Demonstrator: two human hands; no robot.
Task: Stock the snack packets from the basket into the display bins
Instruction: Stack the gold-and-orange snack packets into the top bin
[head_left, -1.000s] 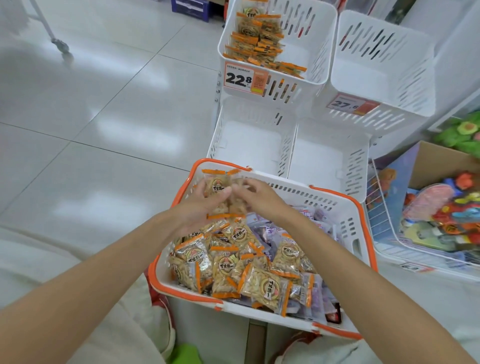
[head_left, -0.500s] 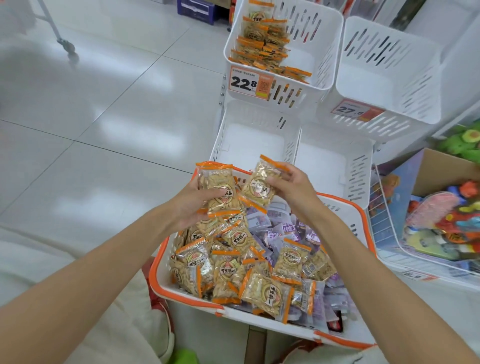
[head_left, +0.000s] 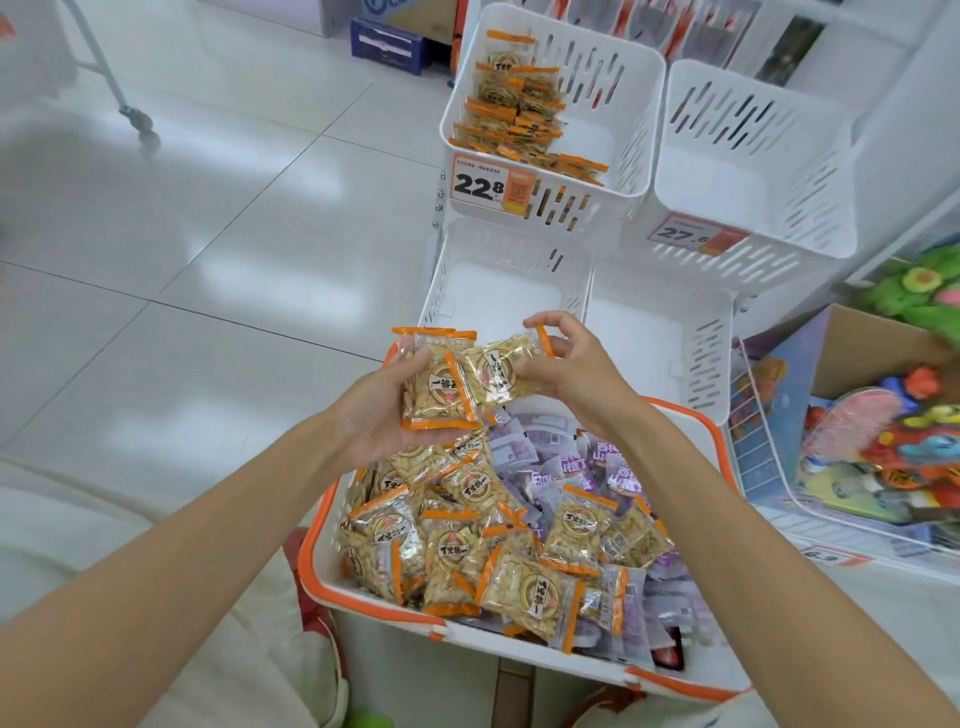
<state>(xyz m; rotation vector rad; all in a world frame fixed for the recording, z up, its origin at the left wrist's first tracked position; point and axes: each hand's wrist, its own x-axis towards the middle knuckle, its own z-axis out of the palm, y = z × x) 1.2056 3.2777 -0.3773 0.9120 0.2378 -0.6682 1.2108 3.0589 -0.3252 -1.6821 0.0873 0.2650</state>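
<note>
The white plastic basket with an orange rim (head_left: 306, 569) is full of clear, orange-edged snack packets (head_left: 524, 592) and purple packets (head_left: 623, 478). Two lifted packets (head_left: 441, 389), overlapping, are held above its far edge. The upper left white slotted bin (head_left: 631, 119) holds a pile of stocked packets (head_left: 514, 119).

Glossy clear-film snack packets (head_left: 439, 387) (orange-edged) sit over a white plastic basket (head_left: 332, 566) on shiny floor tiles (head_left: 218, 218).

The orange price tag (head_left: 485, 184) on the far left bin (head_left: 644, 104) reads 22.8, and the paler tag (head_left: 688, 235) on the far right bin (head_left: 753, 130) reads 27.6. A low tag (head_left: 826, 557) under the wire basket (head_left: 748, 452) at the right shows 6.9. The orange-edged packets (head_left: 436, 387) and purple packets (head_left: 623, 475) carry Chinese characters that I cannot make out.
</note>
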